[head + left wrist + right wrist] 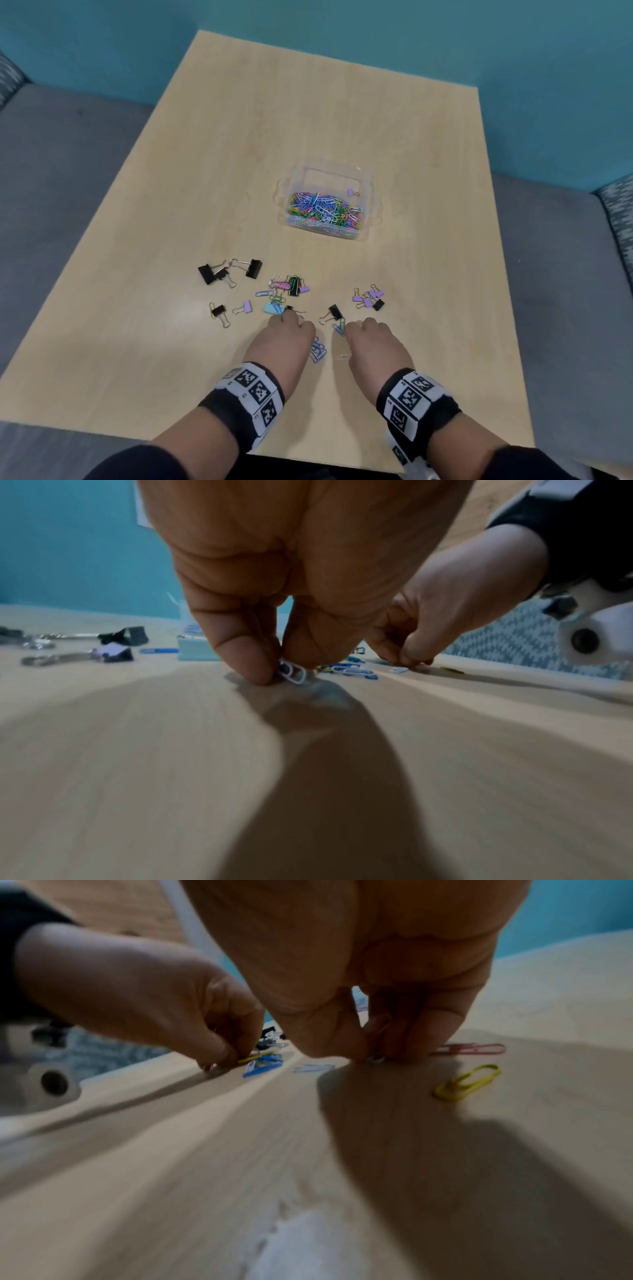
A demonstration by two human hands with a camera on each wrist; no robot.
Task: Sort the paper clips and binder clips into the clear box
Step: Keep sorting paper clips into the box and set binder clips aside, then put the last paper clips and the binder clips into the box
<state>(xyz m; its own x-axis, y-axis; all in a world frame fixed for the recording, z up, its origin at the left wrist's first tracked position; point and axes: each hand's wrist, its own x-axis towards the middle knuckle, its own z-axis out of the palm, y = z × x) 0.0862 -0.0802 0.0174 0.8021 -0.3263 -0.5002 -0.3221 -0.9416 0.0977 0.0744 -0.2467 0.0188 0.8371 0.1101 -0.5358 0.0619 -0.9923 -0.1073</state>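
Pale wood-grain surface fills most of the head view, with both forearms entering from the bottom edge, each wrapped in a black-and-white marker band.

Lower centre of the frame, the left hand is knuckles-up with fingertips down on the surface; in the left wrist view its thumb and fingers pinch a white paper clip against the wood. Just right of it, the right hand is likewise curled downward, and the right wrist view shows its thumb and fingertips closed on a small clip at the surface, though blur hides the colour. Between the two hands lie several blue paper clips and one pale clip.

Just beyond the fingertips, loose clips spread across the middle of the frame: black binder clips at left, a mixed coloured cluster in the centre, and purple binder clips at right.

Farther up, slightly right of centre, stands the clear box, its nearer part heaped with coloured paper clips and one purple binder clip in the farther part.
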